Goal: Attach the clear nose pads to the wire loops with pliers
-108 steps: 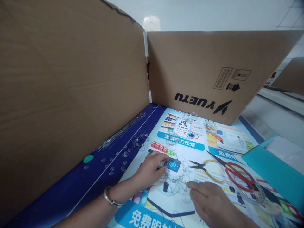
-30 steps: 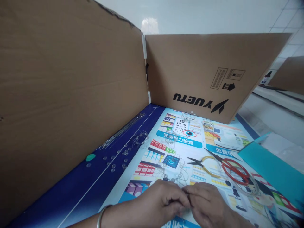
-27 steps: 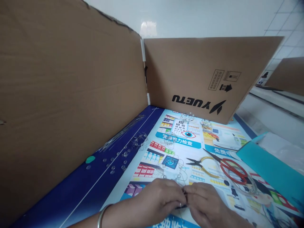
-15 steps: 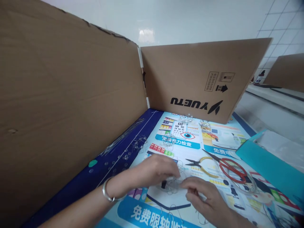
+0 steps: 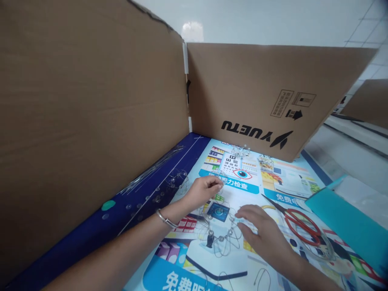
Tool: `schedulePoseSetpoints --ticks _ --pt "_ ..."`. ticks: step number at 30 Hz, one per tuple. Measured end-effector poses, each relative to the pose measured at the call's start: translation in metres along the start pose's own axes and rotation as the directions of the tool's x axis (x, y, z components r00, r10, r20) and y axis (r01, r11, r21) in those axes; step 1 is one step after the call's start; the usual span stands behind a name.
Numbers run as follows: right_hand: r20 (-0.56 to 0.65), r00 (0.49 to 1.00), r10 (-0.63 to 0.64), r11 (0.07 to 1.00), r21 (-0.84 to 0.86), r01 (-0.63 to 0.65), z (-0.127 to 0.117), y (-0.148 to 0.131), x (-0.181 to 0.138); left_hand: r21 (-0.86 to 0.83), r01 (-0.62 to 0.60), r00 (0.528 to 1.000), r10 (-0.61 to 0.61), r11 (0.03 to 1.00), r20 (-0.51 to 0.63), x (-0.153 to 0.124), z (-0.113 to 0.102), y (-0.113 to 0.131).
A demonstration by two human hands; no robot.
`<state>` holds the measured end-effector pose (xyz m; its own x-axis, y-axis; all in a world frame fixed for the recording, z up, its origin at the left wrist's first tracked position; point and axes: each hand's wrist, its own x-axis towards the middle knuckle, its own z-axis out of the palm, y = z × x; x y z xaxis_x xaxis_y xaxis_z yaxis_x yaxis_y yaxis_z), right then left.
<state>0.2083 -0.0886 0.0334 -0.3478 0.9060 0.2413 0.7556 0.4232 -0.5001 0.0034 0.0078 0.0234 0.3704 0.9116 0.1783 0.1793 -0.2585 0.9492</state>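
Observation:
My left hand [image 5: 207,189], a silver bangle on its wrist, reaches across the printed sheet with its fingertips pinched together. They are at a small cluster of clear beads and wire [image 5: 220,174]; what they hold, if anything, is too small to make out. A ring of bent wire loops and clear beads [image 5: 221,238] lies in front of me. My right hand [image 5: 257,228] is beside its right edge, thumb and fingers apart, the fingertips close to the wire. Loose wire hooks [image 5: 262,279] lie near the bottom edge.
Red-handled scissors [image 5: 303,227] lie right of my right hand, near a teal box [image 5: 348,226]. Cardboard panels [image 5: 257,81] stand left and behind. More bead-and-wire clusters [image 5: 241,152] lie at the back. Loose beads [image 5: 157,198] and straight wires [image 5: 151,169] are on the left.
My left hand has left the wire-and-bead ring and moved away from me to the bead cluster. My right hand's fingers have spread apart. The ring now lies uncovered, and the view has shifted slightly.

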Motion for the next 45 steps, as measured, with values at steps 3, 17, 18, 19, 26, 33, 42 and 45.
schedulePoseSetpoints --ticks 3,17,18,19,26,33,42,45 --pt "0.050 0.998 0.039 0.998 -0.047 -0.037 0.005 -0.008 0.019 -0.039 0.073 0.997 -0.072 0.997 0.021 0.002 -0.001 -0.009" --pt "0.051 0.998 0.048 0.978 -0.204 -0.036 0.032 -0.008 0.037 -0.197 0.221 0.962 -0.180 0.955 0.206 0.003 -0.001 -0.013" --pt "0.042 0.998 0.036 0.980 -0.196 -0.027 0.034 -0.006 0.036 -0.204 0.226 0.960 -0.183 0.952 0.210 0.003 -0.002 -0.013" --pt "0.031 0.999 0.023 0.982 -0.189 -0.017 0.035 -0.006 0.036 -0.211 0.231 0.959 -0.186 0.950 0.213 0.003 -0.003 -0.014" --pt "0.006 0.999 -0.047 0.985 -0.167 0.048 0.041 -0.003 0.035 -0.246 0.251 0.952 -0.194 0.936 0.235 0.000 -0.004 -0.014" --pt "-0.002 0.997 -0.077 0.986 -0.149 0.075 0.042 0.001 0.034 -0.221 0.253 0.945 -0.191 0.942 0.265 -0.002 -0.002 -0.012" --pt "-0.008 0.995 -0.095 0.986 -0.142 0.093 0.045 0.005 0.032 -0.243 0.314 0.927 -0.241 0.918 0.288 -0.003 -0.004 -0.003" --pt "-0.018 0.996 -0.084 0.987 -0.138 0.080 0.045 0.004 0.031 -0.246 0.328 0.926 -0.259 0.912 0.276 -0.002 -0.003 -0.004"
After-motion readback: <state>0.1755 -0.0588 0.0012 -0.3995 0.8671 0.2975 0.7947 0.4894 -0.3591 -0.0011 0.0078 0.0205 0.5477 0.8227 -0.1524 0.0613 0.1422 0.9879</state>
